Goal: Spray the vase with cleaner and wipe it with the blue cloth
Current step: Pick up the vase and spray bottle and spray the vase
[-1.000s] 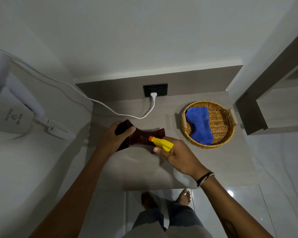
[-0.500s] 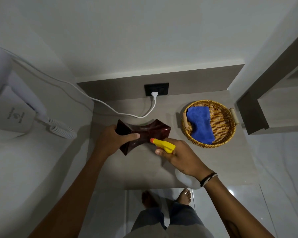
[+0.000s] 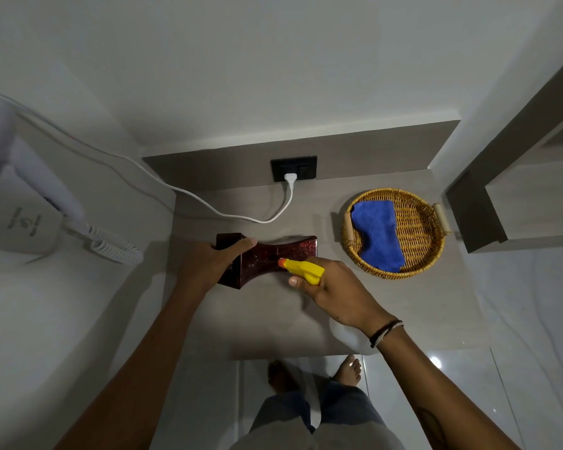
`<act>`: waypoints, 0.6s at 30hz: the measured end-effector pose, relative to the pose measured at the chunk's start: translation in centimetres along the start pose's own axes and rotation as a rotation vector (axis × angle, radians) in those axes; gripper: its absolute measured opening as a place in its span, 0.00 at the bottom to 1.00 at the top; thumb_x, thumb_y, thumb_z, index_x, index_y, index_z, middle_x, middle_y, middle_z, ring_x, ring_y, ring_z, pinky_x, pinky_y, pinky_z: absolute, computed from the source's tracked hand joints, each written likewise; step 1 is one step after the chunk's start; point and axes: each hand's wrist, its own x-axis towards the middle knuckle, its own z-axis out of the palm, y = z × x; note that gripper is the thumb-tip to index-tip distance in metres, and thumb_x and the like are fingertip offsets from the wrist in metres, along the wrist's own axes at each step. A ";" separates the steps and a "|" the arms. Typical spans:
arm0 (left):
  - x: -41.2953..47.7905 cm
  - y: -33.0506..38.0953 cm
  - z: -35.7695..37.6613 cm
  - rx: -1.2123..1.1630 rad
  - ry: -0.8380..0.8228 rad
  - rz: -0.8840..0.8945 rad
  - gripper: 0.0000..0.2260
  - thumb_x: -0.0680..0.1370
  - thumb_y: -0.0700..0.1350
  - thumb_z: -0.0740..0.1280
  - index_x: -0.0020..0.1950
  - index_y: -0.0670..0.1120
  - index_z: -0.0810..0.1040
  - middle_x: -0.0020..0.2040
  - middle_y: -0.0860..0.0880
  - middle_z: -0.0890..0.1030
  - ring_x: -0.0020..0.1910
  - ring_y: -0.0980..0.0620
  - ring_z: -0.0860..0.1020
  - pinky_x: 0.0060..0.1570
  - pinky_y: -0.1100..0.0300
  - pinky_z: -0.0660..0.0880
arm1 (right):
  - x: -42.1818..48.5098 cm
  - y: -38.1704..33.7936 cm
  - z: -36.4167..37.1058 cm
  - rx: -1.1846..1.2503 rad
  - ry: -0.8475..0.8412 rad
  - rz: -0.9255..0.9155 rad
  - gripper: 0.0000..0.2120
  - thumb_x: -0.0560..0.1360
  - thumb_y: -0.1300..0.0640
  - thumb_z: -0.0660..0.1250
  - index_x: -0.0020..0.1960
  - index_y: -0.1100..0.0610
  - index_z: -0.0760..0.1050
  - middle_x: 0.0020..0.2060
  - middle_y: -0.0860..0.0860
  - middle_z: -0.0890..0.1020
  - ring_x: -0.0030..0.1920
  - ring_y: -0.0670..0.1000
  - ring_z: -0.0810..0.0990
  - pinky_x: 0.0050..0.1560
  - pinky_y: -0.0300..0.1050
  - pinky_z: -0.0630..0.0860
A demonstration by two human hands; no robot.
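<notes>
A dark red, waisted vase [image 3: 273, 256] is held on its side above the grey counter [image 3: 273, 319]. My left hand [image 3: 212, 267] grips its left end. My right hand [image 3: 335, 287] holds a spray bottle with a yellow head [image 3: 304, 271]; the orange nozzle points at the vase's middle, almost touching it. The bottle's white body [image 3: 348, 339] shows under my wrist. The blue cloth [image 3: 377, 235] lies in a round wicker tray [image 3: 420, 228] to the right of the vase.
A white cable [image 3: 208, 209] runs from a wall socket [image 3: 294, 168] across the counter's back to a wall-mounted hair dryer [image 3: 30, 203] at the left. A grey shelf unit [image 3: 501, 206] stands at the right. My feet are on the glossy floor below the counter edge.
My left hand has turned the vase, so a broader side now faces up and it lies more level. The spray bottle stayed aimed at its middle, shifting only slightly.
</notes>
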 end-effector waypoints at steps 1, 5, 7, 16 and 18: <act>0.0 0.0 0.0 0.002 0.006 -0.003 0.41 0.51 0.79 0.79 0.43 0.45 0.89 0.39 0.46 0.90 0.42 0.45 0.90 0.55 0.40 0.87 | -0.1 0.1 0.0 0.011 -0.003 -0.001 0.20 0.85 0.46 0.66 0.73 0.53 0.79 0.59 0.57 0.87 0.57 0.56 0.85 0.59 0.58 0.81; -0.3 0.3 0.1 0.012 0.016 -0.007 0.38 0.54 0.77 0.79 0.43 0.44 0.89 0.38 0.45 0.90 0.43 0.44 0.90 0.55 0.42 0.87 | -0.5 0.5 0.1 -0.007 -0.007 -0.021 0.19 0.85 0.46 0.66 0.74 0.51 0.79 0.61 0.53 0.87 0.58 0.53 0.86 0.59 0.54 0.82; -0.7 0.7 0.1 0.051 0.029 0.016 0.37 0.55 0.78 0.78 0.40 0.44 0.88 0.35 0.47 0.89 0.42 0.44 0.89 0.51 0.45 0.87 | -0.9 1.0 -0.2 0.048 0.037 0.020 0.16 0.85 0.47 0.68 0.67 0.54 0.81 0.53 0.52 0.86 0.51 0.52 0.84 0.52 0.54 0.81; -2.2 3.1 0.6 0.321 0.029 0.316 0.26 0.59 0.68 0.85 0.43 0.50 0.84 0.38 0.51 0.87 0.39 0.51 0.86 0.38 0.55 0.79 | -3.5 6.9 -11.9 0.025 0.596 0.220 0.22 0.83 0.50 0.71 0.76 0.50 0.75 0.54 0.46 0.84 0.53 0.47 0.83 0.57 0.43 0.79; -2.3 3.6 0.7 0.359 0.029 0.467 0.21 0.61 0.61 0.88 0.42 0.52 0.83 0.38 0.54 0.86 0.39 0.54 0.85 0.40 0.54 0.80 | -2.9 8.5 -14.2 -0.005 0.704 0.242 0.22 0.81 0.48 0.74 0.73 0.52 0.79 0.53 0.47 0.86 0.53 0.48 0.84 0.57 0.46 0.82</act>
